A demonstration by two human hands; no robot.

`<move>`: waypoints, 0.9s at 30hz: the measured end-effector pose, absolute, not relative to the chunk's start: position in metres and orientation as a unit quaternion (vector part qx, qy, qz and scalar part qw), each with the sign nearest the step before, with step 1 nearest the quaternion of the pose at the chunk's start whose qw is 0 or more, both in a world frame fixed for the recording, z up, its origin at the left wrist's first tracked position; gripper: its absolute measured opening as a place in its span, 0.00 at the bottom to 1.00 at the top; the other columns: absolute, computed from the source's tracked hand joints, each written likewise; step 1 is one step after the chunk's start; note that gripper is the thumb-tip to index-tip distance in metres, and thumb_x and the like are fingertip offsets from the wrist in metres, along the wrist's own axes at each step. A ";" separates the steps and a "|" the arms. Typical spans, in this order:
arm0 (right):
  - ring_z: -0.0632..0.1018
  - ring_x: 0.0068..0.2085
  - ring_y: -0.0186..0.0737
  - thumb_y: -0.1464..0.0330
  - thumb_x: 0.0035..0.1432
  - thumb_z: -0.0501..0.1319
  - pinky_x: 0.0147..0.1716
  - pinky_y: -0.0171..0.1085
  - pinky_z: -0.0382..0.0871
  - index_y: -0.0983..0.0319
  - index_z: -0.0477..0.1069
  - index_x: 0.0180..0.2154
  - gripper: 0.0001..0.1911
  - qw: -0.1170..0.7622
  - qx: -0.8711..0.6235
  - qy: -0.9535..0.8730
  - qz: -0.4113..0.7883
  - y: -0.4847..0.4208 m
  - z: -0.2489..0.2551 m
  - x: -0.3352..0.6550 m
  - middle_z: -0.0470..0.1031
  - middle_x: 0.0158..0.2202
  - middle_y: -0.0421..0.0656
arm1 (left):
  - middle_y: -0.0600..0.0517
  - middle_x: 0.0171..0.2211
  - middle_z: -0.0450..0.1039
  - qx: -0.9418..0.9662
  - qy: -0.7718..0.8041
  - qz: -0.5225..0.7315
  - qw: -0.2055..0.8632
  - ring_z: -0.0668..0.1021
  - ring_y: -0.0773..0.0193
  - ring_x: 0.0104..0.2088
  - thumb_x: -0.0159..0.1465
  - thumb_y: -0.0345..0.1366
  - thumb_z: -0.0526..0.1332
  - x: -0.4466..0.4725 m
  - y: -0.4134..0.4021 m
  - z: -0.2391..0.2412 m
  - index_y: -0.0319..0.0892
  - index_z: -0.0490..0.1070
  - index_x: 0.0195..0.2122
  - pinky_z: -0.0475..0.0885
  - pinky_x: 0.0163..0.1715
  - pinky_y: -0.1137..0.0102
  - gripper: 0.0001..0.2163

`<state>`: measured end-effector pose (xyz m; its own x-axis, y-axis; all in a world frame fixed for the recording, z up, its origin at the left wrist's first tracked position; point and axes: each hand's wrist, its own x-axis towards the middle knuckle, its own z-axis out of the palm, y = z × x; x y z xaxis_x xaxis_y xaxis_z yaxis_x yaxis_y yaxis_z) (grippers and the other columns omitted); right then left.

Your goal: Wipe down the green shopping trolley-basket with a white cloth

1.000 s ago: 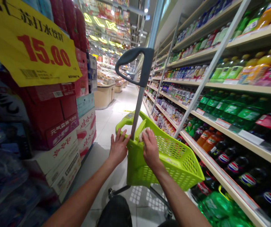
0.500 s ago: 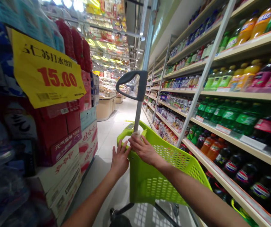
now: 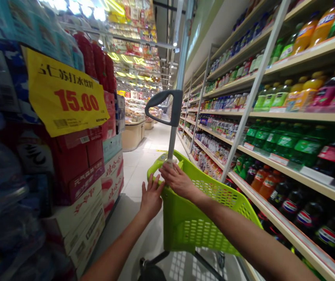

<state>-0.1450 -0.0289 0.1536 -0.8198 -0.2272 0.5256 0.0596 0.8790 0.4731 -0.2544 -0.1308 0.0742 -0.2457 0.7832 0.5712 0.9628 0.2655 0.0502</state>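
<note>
A lime green wheeled shopping basket [image 3: 214, 195] stands in the aisle in front of me. A metal pole [image 3: 171, 142] rises from its near rim to a grey loop handle [image 3: 167, 107]. My left hand [image 3: 151, 197] lies flat against the basket's near left corner, fingers spread, holding nothing. My right hand [image 3: 179, 181] rests on the rim at the foot of the pole. It presses a small white cloth [image 3: 167, 163] there, and my fingers hide most of the cloth.
Long shelves of bottled drinks [image 3: 287, 144] line the right side, close to the basket. On the left, stacked cartons [image 3: 82, 183] and wrapped packs carry a yellow price sign [image 3: 65, 97]. The tiled aisle floor [image 3: 144, 164] runs ahead to a beige counter [image 3: 132, 134].
My right hand has slid with the cloth from the near rim leftward to the foot of the pole. My left hand has stayed on the basket's corner. The view has tilted upward.
</note>
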 end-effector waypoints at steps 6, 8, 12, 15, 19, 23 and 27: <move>0.45 0.62 0.45 0.77 0.60 0.44 0.59 0.52 0.41 0.68 0.61 0.52 0.19 0.425 -0.030 -0.870 -0.248 -0.026 0.214 -0.156 0.59 0.58 0.47 | 0.49 0.61 0.50 -0.571 -0.764 -0.194 0.229 0.46 0.50 0.62 0.48 0.23 0.51 -0.254 -0.132 0.075 0.46 0.59 0.54 0.51 0.54 0.46 0.30; 0.44 0.62 0.43 0.76 0.60 0.46 0.59 0.51 0.44 0.67 0.62 0.51 0.19 0.421 -0.006 -0.873 -0.245 -0.027 0.191 -0.155 0.61 0.56 0.47 | 0.49 0.61 0.50 -0.570 -0.766 -0.191 0.229 0.46 0.50 0.62 0.48 0.23 0.51 -0.253 -0.132 0.074 0.47 0.58 0.55 0.51 0.54 0.46 0.30; 0.43 0.63 0.43 0.76 0.58 0.50 0.57 0.50 0.53 0.67 0.64 0.50 0.17 0.432 -0.017 -0.880 -0.194 -0.040 0.101 -0.148 0.65 0.54 0.49 | 0.50 0.61 0.49 -0.571 -0.767 -0.190 0.224 0.47 0.51 0.62 0.49 0.23 0.51 -0.253 -0.132 0.074 0.47 0.57 0.55 0.53 0.54 0.47 0.31; 0.43 0.63 0.45 0.79 0.56 0.48 0.55 0.50 0.58 0.71 0.65 0.49 0.19 0.469 -0.094 -0.868 -0.136 -0.053 0.050 -0.138 0.65 0.52 0.53 | 0.50 0.61 0.49 -0.570 -0.765 -0.188 0.233 0.46 0.51 0.62 0.49 0.24 0.52 -0.253 -0.133 0.074 0.48 0.57 0.55 0.53 0.54 0.48 0.30; 0.47 0.62 0.46 0.83 0.52 0.46 0.55 0.52 0.57 0.71 0.63 0.51 0.24 0.441 -0.168 -0.879 -0.070 -0.054 0.026 -0.111 0.63 0.54 0.54 | 0.51 0.61 0.50 -0.570 -0.766 -0.184 0.232 0.46 0.52 0.62 0.50 0.25 0.51 -0.251 -0.134 0.075 0.48 0.58 0.54 0.51 0.54 0.46 0.29; 0.53 0.60 0.45 0.83 0.50 0.44 0.55 0.51 0.58 0.71 0.65 0.50 0.26 0.428 -0.255 -0.867 -0.007 -0.049 0.030 -0.098 0.64 0.52 0.55 | 0.50 0.61 0.50 -0.565 -0.770 -0.187 0.230 0.46 0.50 0.62 0.51 0.26 0.51 -0.248 -0.134 0.076 0.47 0.60 0.54 0.51 0.54 0.46 0.27; 0.52 0.61 0.45 0.82 0.51 0.45 0.56 0.49 0.55 0.71 0.63 0.51 0.25 0.439 -0.244 -0.865 0.019 -0.063 0.043 -0.126 0.61 0.55 0.53 | 0.49 0.60 0.51 -0.564 -0.768 -0.191 0.236 0.47 0.49 0.62 0.51 0.26 0.51 -0.247 -0.133 0.077 0.46 0.60 0.53 0.52 0.53 0.45 0.26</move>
<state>-0.1264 -0.0626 0.0434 -0.4959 0.4381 0.7498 0.4056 0.8803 -0.2461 -0.2468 -0.1328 0.0769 -0.2520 0.7766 0.5775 0.9567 0.2899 0.0276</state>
